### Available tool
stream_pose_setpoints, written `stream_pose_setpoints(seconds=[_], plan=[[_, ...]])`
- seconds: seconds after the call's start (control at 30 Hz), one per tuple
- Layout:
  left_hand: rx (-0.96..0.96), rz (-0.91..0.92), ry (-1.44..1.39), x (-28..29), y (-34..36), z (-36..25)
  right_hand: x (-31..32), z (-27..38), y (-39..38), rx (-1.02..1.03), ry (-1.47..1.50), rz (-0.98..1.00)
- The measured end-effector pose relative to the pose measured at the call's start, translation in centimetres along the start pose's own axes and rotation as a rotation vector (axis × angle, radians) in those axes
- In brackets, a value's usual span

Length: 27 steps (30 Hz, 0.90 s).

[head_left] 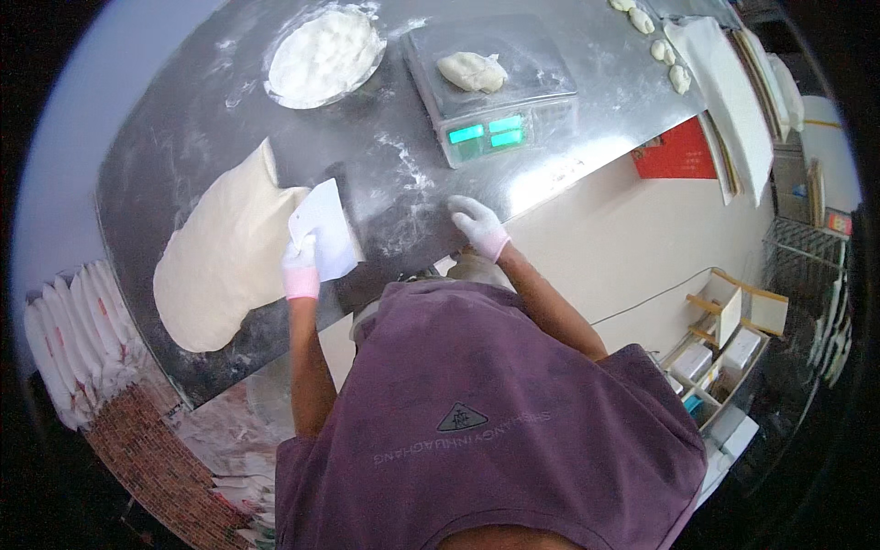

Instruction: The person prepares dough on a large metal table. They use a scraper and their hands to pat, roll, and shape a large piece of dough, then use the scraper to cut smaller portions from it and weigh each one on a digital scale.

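My left hand [301,264], in a white glove with a pink cuff, is closed on a flat white dough scraper [328,227]. The scraper is beside the right edge of a large, smooth slab of dough [215,257] on the dark table. Near the table's front edge is my right hand [480,225], gloved the same way, holding nothing, with its fingers somewhat apart. Beyond it stands a digital scale [532,78] with lit green displays. One lump of dough [472,71] rests on its platform.
A round white heap of flour [327,57] sits at the back left of the table [367,151]. Several small dough pieces [662,50] lie at the far right, near a white cloth [724,92]. Below are a red box [676,151], a wooden-framed rack [724,353] and stacked white sacks [78,330].
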<state>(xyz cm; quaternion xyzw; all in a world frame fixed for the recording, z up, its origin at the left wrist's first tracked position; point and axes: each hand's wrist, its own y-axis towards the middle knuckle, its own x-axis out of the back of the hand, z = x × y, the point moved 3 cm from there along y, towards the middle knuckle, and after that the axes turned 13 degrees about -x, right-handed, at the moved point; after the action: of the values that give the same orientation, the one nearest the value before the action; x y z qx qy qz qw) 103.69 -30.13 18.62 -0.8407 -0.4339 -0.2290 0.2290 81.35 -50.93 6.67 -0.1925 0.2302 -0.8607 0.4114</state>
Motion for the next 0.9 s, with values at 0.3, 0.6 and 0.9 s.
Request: stream_pose_setpoints(seconds=[0.3, 0.6, 0.9], plan=[[-0.014, 0.118, 0.326, 3.4, 0.6, 3.5, -4.6, 0.2, 2.0, 0.075, -0.123, 0.197], [-0.34, 0.371, 0.585, 0.5, 0.5, 4.1, -6.0, -0.1, 0.9, 0.055, -0.255, 0.264], [-0.468, 0.24, 0.304, -10.0, -1.6, 4.9, -8.5, -0.4, 0.8, 0.034, -0.319, -0.07]])
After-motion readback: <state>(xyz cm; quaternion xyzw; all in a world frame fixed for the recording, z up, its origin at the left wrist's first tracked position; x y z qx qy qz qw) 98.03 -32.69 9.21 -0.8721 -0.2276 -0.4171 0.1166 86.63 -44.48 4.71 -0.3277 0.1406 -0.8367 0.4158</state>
